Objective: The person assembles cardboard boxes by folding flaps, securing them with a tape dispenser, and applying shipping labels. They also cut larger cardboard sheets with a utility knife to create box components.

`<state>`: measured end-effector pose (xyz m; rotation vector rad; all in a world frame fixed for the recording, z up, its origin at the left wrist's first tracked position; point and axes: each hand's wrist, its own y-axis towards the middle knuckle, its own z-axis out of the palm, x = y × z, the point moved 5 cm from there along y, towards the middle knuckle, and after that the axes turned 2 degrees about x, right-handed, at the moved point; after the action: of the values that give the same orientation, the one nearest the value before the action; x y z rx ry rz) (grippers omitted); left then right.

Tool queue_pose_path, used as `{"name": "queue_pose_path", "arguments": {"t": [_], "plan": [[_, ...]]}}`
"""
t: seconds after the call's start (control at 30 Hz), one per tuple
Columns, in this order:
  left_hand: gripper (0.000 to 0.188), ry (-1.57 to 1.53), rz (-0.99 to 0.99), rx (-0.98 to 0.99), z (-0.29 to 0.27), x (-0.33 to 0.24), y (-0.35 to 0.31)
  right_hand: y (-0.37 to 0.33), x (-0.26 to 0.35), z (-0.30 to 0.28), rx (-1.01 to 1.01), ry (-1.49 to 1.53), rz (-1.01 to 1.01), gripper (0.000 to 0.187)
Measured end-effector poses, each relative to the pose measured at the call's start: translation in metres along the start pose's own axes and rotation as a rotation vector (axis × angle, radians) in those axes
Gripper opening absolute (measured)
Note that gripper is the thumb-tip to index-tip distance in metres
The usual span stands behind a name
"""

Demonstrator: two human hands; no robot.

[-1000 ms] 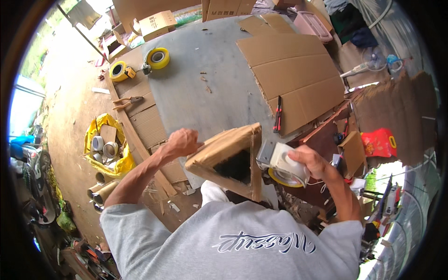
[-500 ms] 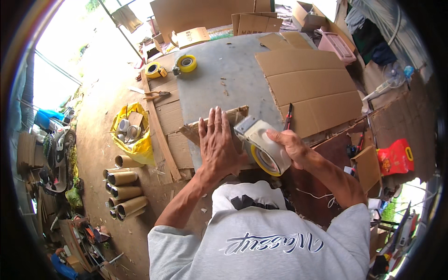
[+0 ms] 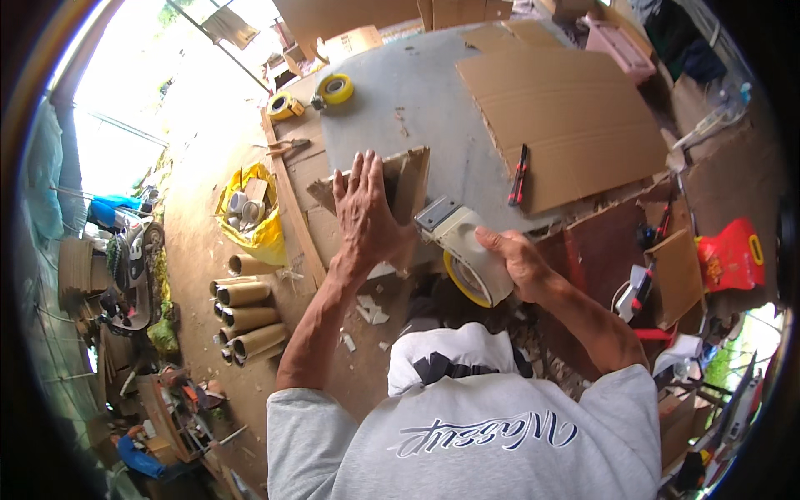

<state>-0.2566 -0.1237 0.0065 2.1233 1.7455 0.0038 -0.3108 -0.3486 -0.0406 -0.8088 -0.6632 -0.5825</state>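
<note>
At the near edge of the grey tabletop [image 3: 375, 104], the brown cardboard piece [image 3: 410, 182] is seemingly steadied by the left hand [image 3: 367, 218], laid open against it, while the white tape dispenser [image 3: 468, 242] is gripped, apparently for control, in the closed right hand [image 3: 523, 265].

The grey surface [image 3: 437, 117] carries a broad brown cardboard sheet [image 3: 575, 125] toward the right, with a slim red-and-black tool [image 3: 518, 175] at its left edge; a yellow tape roll [image 3: 343, 93] sits at the far left. The brown floor [image 3: 192, 317] bears stacked cardboard tubes [image 3: 250, 318]; near them rests a yellow bag [image 3: 267, 237].
</note>
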Motion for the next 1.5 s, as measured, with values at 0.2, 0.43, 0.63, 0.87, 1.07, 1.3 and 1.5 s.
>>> {"name": "queue_pose_path", "arguments": {"t": [0.2, 0.43, 0.63, 0.87, 1.07, 1.3, 1.5], "plan": [[0.107, 0.003, 0.116, 0.121, -0.001, 0.0, 0.012, -0.015, -0.03, -0.028, 0.012, -0.026, 0.004, 0.051], [0.109, -0.001, 0.162, 0.254, -0.005, 0.013, 0.023, 0.018, -0.089, -0.023, 0.055, 0.156, -0.056, 0.05], [0.11, -0.013, 0.159, 0.269, -0.005, 0.014, 0.021, 0.06, -0.154, -0.023, 0.07, 0.278, -0.137, 0.051], [0.11, 0.018, 0.225, 0.319, -0.006, 0.015, 0.019, 0.11, -0.168, -0.009, 0.179, 0.315, -0.164, 0.053], [0.112, 0.046, 0.131, 0.403, 0.001, 0.006, 0.021, 0.127, -0.156, -0.017, 0.191, 0.205, -0.17, 0.057], [0.113, 0.209, -0.002, 0.287, 0.02, -0.007, 0.013, 0.107, -0.128, -0.03, 0.068, -0.065, -0.025, 0.063], [0.112, 0.207, 0.001, 0.282, 0.023, -0.004, 0.007, 0.072, -0.066, -0.019, 0.135, -0.408, 0.017, 0.059]]}}
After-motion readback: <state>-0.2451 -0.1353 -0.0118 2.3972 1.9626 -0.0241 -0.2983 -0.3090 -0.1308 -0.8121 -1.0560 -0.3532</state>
